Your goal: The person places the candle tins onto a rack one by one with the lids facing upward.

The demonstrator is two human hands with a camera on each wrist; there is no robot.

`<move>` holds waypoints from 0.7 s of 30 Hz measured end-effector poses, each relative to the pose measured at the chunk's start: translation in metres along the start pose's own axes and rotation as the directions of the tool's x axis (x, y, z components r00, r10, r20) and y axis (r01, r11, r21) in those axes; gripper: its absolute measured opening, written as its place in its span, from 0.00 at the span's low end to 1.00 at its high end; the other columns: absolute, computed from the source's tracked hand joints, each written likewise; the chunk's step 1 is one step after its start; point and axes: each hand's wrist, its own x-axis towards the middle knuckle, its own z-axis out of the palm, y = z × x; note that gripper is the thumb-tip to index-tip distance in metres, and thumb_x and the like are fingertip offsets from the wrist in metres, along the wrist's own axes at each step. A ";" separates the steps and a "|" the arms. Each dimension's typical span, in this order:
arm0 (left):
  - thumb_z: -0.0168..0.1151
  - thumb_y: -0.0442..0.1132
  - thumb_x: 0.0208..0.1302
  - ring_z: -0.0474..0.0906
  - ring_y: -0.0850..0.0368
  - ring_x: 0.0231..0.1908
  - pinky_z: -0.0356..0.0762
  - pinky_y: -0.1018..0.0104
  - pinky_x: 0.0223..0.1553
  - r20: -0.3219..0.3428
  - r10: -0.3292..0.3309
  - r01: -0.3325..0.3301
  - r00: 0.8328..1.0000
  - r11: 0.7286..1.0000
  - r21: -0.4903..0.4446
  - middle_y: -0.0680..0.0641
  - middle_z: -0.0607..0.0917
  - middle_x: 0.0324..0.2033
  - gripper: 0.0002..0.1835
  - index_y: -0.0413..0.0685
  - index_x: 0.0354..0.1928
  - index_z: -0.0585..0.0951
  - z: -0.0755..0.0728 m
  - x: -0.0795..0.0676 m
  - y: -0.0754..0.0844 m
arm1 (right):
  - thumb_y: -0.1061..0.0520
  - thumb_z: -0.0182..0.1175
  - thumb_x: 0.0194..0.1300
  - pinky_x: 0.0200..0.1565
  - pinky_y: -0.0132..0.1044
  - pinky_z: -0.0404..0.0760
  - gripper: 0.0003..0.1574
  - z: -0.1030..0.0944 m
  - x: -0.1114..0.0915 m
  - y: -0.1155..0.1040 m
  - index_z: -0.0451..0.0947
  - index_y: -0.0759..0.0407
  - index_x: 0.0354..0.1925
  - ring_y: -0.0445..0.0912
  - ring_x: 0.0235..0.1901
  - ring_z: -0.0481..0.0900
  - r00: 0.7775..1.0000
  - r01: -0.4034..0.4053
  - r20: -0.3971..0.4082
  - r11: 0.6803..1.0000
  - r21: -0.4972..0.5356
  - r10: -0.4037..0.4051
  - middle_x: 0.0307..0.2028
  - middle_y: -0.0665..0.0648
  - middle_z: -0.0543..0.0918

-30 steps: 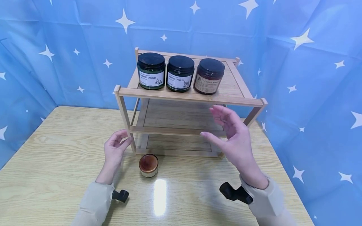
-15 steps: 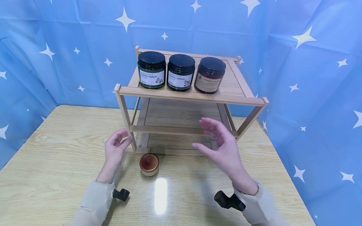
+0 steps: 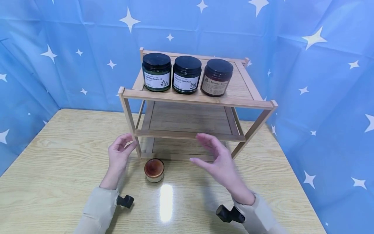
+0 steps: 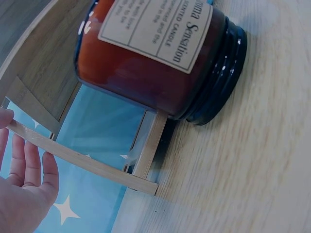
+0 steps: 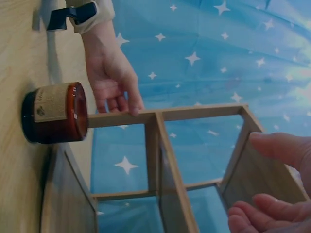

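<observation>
My left hand pinches the left front post of a light wooden two-tier rack between thumb and fingers; the left wrist view shows the post between them. My right hand hangs in front of the rack's right half, thumb and fingers spread apart, holding nothing. An amber candle jar stands upside down on the table, its dark lid underneath, just right of my left hand. On the top shelf stand two green candle jars and an amber candle jar, all black-lidded.
The rack's middle shelf and bottom shelf lie behind front rails. A wood-grain table carries everything. Blue cloth with white stars hangs behind and at both sides. A black wrist camera mount juts from the right sleeve.
My right hand has moved down and left, from beside the rack's upper right to in front of its lower right. The left hand and the jars have stayed put.
</observation>
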 end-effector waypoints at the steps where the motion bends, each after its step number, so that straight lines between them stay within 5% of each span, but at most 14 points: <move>1: 0.52 0.10 0.50 0.78 0.62 0.37 0.81 0.71 0.43 0.001 0.001 -0.001 1.000 1.000 0.001 0.53 0.83 0.33 0.25 0.47 0.37 0.83 0.000 0.000 0.000 | 0.70 0.72 0.44 0.58 0.39 0.73 0.39 0.001 -0.001 0.001 0.70 0.67 0.55 0.56 0.54 0.73 1.000 -0.013 0.005 1.000 -0.004 0.013 0.53 0.62 0.76; 21: 0.52 0.10 0.50 0.79 0.62 0.38 0.81 0.70 0.44 0.006 0.000 0.000 1.000 1.000 0.005 0.52 0.83 0.33 0.24 0.46 0.38 0.83 -0.001 0.000 0.000 | 0.67 0.73 0.43 0.55 0.45 0.76 0.37 0.029 -0.013 0.027 0.71 0.66 0.53 0.53 0.51 0.76 0.997 -0.028 0.074 0.999 -0.021 0.030 0.52 0.60 0.78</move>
